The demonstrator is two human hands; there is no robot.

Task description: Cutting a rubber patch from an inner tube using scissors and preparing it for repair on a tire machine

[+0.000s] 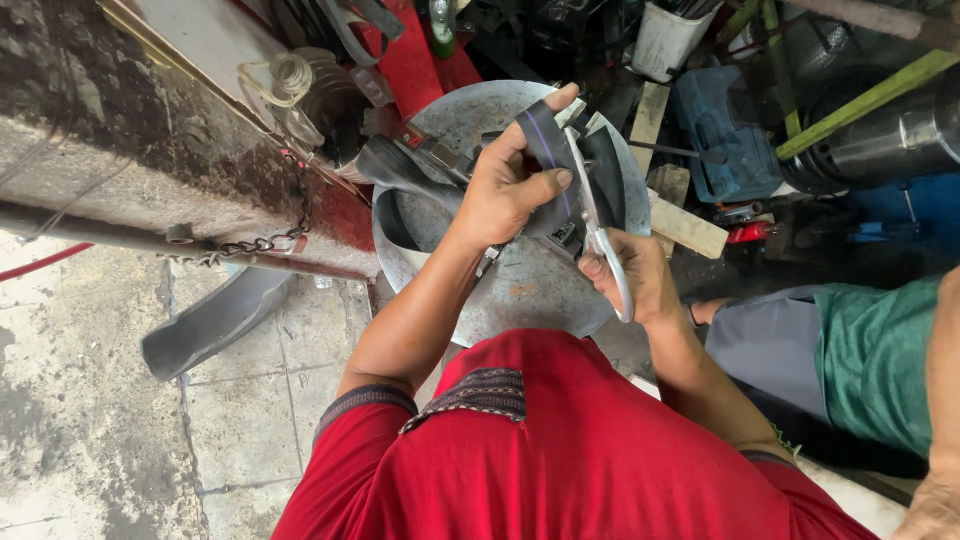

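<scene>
My left hand (515, 180) grips a black rubber inner tube (405, 175) and holds a folded part of it up over a round metal plate (520, 290). My right hand (640, 275) holds a pair of metal scissors (590, 205) by the handles. The blades point up along the rubber strip, right beside my left thumb. The tube loops down to the left over the plate. My red shirt fills the bottom of the view.
A loose strip of black rubber (215, 320) lies on the concrete floor at left. A chain (255, 243) hangs from a grimy bench. Wooden blocks (685, 225), a blue tool (725, 135) and a white bucket (665, 40) crowd the top right. Another person in green (880, 360) sits at right.
</scene>
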